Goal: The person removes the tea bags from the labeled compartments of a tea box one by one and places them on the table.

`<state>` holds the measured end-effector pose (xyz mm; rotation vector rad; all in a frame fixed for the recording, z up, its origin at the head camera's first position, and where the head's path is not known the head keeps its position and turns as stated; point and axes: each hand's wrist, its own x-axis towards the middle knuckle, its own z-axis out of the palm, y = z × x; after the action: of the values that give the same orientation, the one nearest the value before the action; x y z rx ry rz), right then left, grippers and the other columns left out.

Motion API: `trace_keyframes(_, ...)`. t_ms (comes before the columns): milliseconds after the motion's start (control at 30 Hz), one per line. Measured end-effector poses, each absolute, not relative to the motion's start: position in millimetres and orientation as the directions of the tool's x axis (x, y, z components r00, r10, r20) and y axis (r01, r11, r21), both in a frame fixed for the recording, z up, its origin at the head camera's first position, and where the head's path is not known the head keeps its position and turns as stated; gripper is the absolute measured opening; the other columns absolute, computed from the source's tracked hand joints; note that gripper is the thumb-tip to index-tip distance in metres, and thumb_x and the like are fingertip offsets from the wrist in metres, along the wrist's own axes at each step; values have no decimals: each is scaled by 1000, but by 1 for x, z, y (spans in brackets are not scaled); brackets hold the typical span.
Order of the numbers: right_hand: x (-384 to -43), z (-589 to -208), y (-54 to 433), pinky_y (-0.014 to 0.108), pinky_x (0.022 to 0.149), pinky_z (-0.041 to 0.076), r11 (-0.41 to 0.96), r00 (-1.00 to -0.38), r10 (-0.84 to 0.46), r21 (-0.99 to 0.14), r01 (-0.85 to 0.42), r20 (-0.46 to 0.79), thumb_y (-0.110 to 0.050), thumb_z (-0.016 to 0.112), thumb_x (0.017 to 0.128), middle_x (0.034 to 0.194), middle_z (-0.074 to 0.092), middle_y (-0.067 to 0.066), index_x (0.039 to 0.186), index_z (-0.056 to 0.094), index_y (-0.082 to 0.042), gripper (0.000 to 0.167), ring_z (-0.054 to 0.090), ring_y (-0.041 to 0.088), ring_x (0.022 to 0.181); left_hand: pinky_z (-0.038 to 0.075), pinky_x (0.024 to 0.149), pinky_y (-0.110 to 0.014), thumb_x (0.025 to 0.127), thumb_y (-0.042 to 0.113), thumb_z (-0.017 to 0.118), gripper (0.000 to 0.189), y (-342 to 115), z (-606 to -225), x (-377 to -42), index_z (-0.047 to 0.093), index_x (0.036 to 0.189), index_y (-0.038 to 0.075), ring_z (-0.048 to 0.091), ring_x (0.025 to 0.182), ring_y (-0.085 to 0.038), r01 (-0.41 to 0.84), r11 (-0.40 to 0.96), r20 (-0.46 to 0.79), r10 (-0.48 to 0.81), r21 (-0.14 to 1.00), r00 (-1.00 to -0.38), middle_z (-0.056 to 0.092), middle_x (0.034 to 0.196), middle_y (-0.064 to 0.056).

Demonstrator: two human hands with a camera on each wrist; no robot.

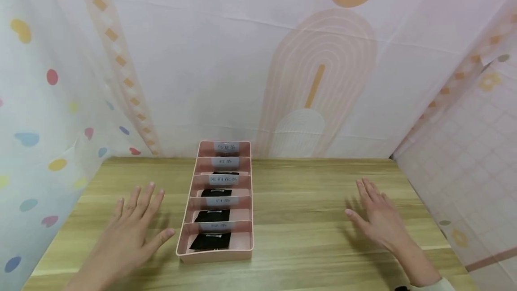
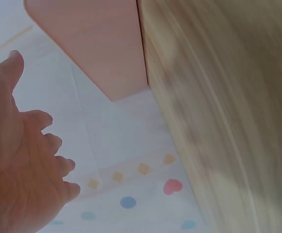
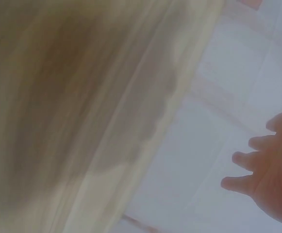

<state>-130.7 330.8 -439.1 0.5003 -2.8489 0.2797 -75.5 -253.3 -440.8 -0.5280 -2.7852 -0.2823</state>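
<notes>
A long pink box (image 1: 216,255) with several compartments stands on the wooden table, left of the middle. Each divider carries a pale label (image 1: 225,179) with dark writing. Flat black packets (image 1: 211,241) lie in the nearer compartments; the farthest one shows little of its inside. To the left of the box my left hand (image 1: 125,232) hovers palm down, fingers spread, thumb pointing toward the box's near corner. My right hand (image 1: 381,219) is held over the right part of the table, fingers straight, with nothing in it. In the left wrist view the box's side (image 2: 97,43) rises beyond the thumb.
The wooden table (image 1: 315,237) reaches back to a patterned white curtain (image 1: 202,66). More printed cloth (image 1: 476,147) hangs along the right side, and a dotted one (image 1: 44,116) along the left. A pale sleeve (image 1: 438,285) and a dark band show at the right wrist.
</notes>
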Motion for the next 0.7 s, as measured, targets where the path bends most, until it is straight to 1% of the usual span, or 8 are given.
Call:
trace_keyframes(233,-130,-437,319,70,113,34,911,-895,-333,-143,-386,298,-47,66,101,162,34,32,161,30,5,88,39,50,145,-14,126,-44,101,53,65,96,-244,-441,-68,13,169,11,-14,159,-22,404,905,318,348,131,-882,1,176,-11)
trace_keyframes(367,-131,-436,312,67,113,35,901,-880,-351,-140,-411,321,-46,67,100,161,36,32,161,31,5,87,41,51,143,-15,126,-43,101,53,64,95,-239,-441,-64,13,170,12,-11,160,-24,405,903,296,352,142,-888,5,175,-12)
trace_keyframes(467,-131,-436,307,65,113,37,895,-873,-360,-141,-422,330,-45,68,100,162,35,31,160,33,6,86,42,51,142,-16,125,-43,101,55,63,95,-235,-441,-63,13,170,13,-2,160,-33,401,903,271,351,154,-896,9,175,-13)
trace_keyframes(567,-130,-436,302,64,112,38,890,-870,-367,-149,-431,328,-45,68,100,163,34,29,160,34,6,86,42,51,142,-14,126,-46,100,56,63,94,-231,-441,-61,16,169,13,13,158,-43,396,903,248,350,167,-903,12,175,-14)
trace_keyframes(700,-129,-435,296,64,111,40,881,-863,-385,-148,-449,327,-46,67,100,164,33,29,160,33,5,86,44,52,141,-10,127,-50,99,57,64,93,-226,-442,-59,21,169,12,23,155,-46,408,895,245,361,179,-900,16,174,-14)
